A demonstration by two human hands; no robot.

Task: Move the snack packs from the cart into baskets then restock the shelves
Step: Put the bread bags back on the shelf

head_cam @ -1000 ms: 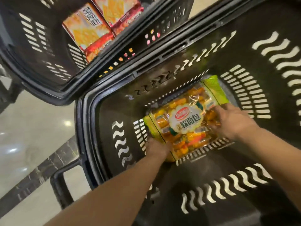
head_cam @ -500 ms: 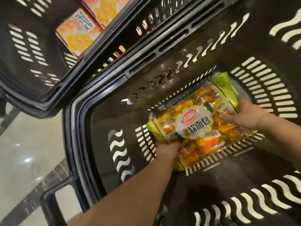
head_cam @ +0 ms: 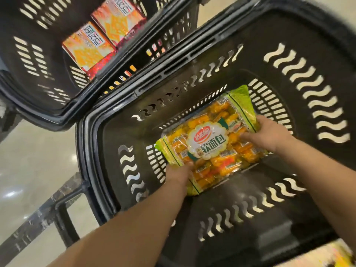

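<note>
My left grip (head_cam: pixel 178 175) pinches the near corner of the snack pack (head_cam: pixel 210 143). My right grip (head_cam: pixel 269 134) curls over its far-right edge, so both are clamped on it. The pack lies between my grips, low inside the black basket (head_cam: pixel 84 151); I cannot tell whether it touches the bottom. Beyond my left grip, a second basket (head_cam: pixel 23 78) holds two cracker boxes (head_cam: pixel 88 47). I judge this pack nearly placed, with all the shelf restocking left to do.
</note>
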